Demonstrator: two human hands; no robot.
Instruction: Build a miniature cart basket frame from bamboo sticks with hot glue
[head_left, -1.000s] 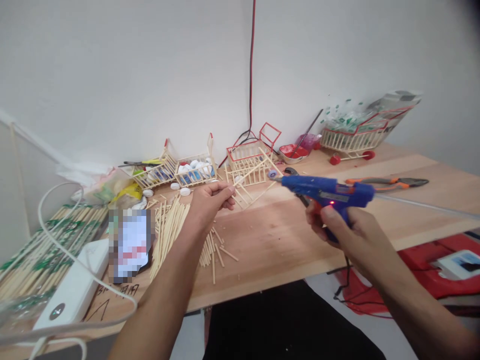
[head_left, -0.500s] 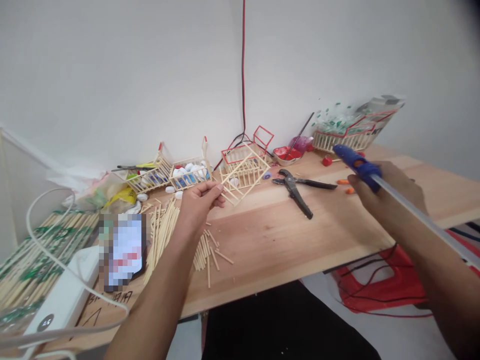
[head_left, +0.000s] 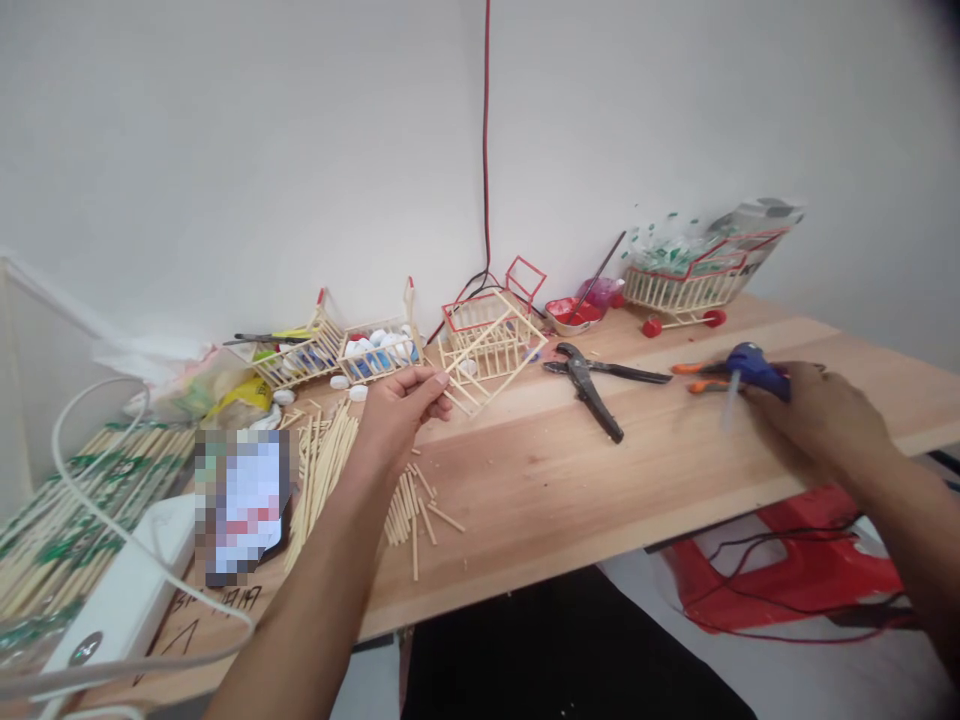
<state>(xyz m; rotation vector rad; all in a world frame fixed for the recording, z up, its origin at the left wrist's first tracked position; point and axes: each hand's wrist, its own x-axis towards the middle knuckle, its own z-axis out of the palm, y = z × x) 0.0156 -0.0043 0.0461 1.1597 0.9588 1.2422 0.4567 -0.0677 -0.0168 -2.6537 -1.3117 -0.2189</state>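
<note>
Left hand (head_left: 409, 402) pinched frame (head_left: 517, 372); at three o'clock, right hand (head_left: 836, 412) gripped gun (head_left: 759, 370); set against pliers (head_left: 706, 386), it could topple.

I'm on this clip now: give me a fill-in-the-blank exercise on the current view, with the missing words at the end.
1. The person's ____ hand holds the stick frame.
2. The glue gun in the right hand is ____.
3. The cart farthest right has ____ wheels.

Missing words: left; blue; red.
</note>
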